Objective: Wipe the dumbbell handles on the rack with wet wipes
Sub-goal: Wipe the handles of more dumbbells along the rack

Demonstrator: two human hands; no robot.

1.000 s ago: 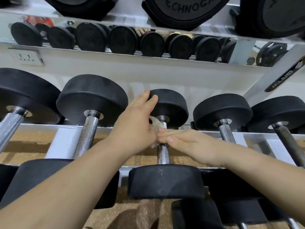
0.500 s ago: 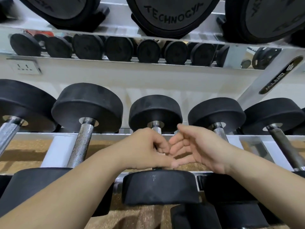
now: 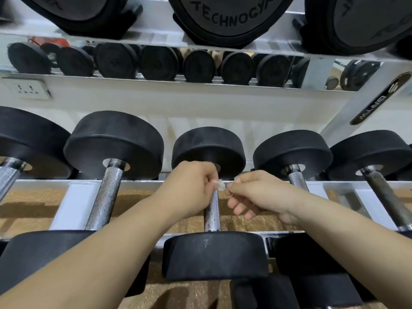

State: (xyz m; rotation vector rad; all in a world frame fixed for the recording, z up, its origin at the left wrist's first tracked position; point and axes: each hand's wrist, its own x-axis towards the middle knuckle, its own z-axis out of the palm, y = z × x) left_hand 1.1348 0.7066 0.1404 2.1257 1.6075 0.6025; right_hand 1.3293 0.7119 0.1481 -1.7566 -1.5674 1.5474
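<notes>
Since half a second ago both hands have lifted off the lower handle; a scrap of wet wipe [image 3: 219, 184] now shows between them, where before it was hidden. Left hand [image 3: 189, 188] is curled into a loose fist at the top of the middle dumbbell handle [image 3: 212, 211], fingers [image 3: 210, 178] pressed together and pinching the left end of the wipe. Right hand [image 3: 259, 194] sits just beside it, thumb and index fingertip pinching toward the wipe's right end; whether they actually touch it cannot be told. Its other fingers are loosely curled and slightly spread below. The wipe is small, translucent white, crumpled, right in front of the handle's upper end near the far head [image 3: 208, 150].

The handle is a knurled chrome steel bar, cylindrical, with a bare lower part shining. The near head [image 3: 215, 255] is a matte black rubber disc with a small white scuff. Neighbouring dumbbells lie parallel on the rack [image 3: 73, 201]: left one [image 3: 104, 197] has a thicker knurled bar, right one [image 3: 297, 181] is similar, far right [image 3: 388, 197] has a darker, dull bar. The rack rails are white painted metal. Cork-like brown flooring [image 3: 26, 208] shows through underneath. On the tier above are large black weights, one embossed TECHNOGYM [image 3: 231, 16]. A mirror strip [image 3: 156, 63] reflects a row of black heads.
</notes>
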